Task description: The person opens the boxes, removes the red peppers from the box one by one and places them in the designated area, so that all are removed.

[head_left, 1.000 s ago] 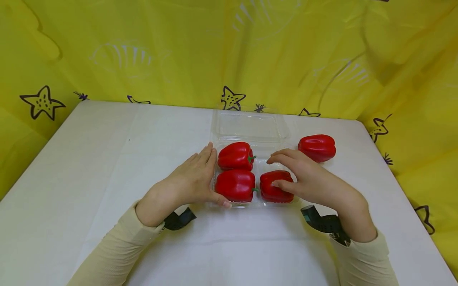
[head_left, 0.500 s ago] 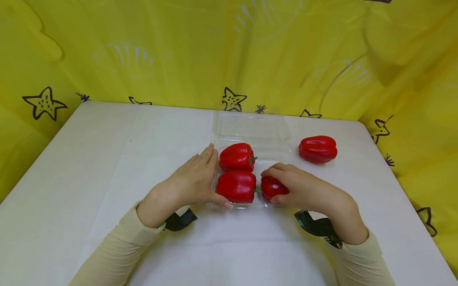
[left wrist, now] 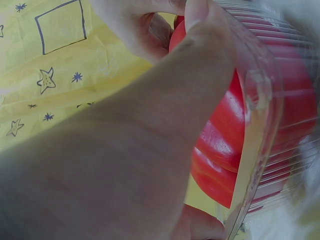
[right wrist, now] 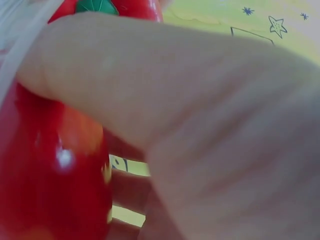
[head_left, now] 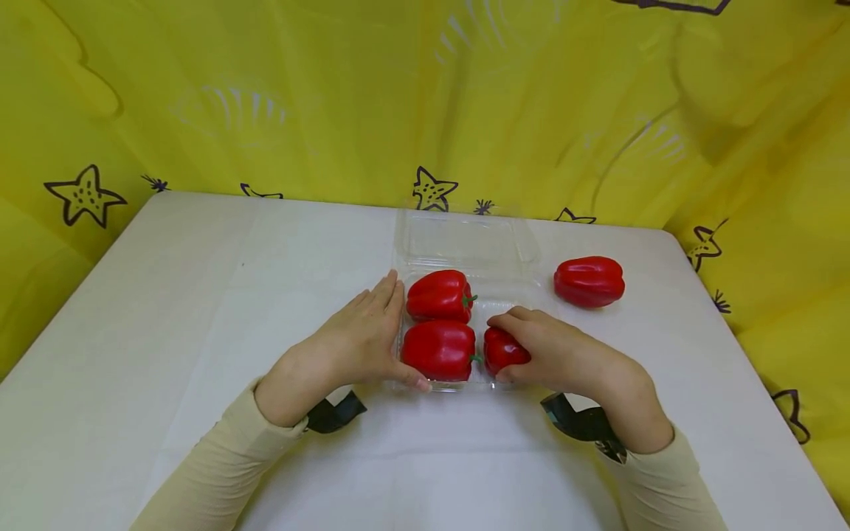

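A clear plastic clamshell box [head_left: 454, 386] lies on the table with three red bell peppers inside. On its left side sit two of them, the back pepper [head_left: 438, 295] and the front pepper [head_left: 438, 351], green stems pointing right. My left hand [head_left: 361, 335] rests along the box's left wall, fingers straight, thumb at the front rim. At the front right, my right hand [head_left: 558, 350] grips the third bell pepper [head_left: 503, 349], fingers behind it and thumb in front. That pepper's right end is hidden under the palm. In the right wrist view, the thumb [right wrist: 75, 55] presses over the pepper [right wrist: 55, 165].
The box's clear lid [head_left: 461, 240] lies folded open behind it. Another red bell pepper [head_left: 589, 282] lies on the white table [head_left: 299, 243] to the right of the box. A yellow curtain [head_left: 345, 96] hangs along the table's back and sides.
My right hand has come down and left over the front right pepper, and its fingers have closed round it. My left hand stays at the box's left wall.
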{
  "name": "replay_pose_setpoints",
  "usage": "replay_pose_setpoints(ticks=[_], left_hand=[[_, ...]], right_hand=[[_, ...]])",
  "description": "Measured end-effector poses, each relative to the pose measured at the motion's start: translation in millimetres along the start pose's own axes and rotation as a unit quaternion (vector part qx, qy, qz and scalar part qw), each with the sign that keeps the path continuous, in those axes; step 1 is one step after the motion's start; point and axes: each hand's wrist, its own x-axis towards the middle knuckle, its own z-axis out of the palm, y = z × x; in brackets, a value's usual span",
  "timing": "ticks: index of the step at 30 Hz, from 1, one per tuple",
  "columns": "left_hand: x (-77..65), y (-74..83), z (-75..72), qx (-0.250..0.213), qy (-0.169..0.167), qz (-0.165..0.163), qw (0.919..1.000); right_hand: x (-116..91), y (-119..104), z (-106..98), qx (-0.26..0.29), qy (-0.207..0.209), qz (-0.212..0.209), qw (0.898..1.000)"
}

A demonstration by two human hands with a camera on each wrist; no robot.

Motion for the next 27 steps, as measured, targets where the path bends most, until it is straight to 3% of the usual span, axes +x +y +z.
replay_pose_setpoints(ticks=[20, 27], left_hand=[[0.5, -2.4, 3.8, -0.003, 0.0, 0.004, 1.0], [0.5, -2.5, 3.5, 0.001, 0.008, 0.008, 0.9999]], right_hand=[[-3.7, 1.9, 0.3, -0.027, 0.049, -0.058, 0.997], [-9.6, 2.0, -7.9, -0.023, 0.079, -0.067, 0.994]])
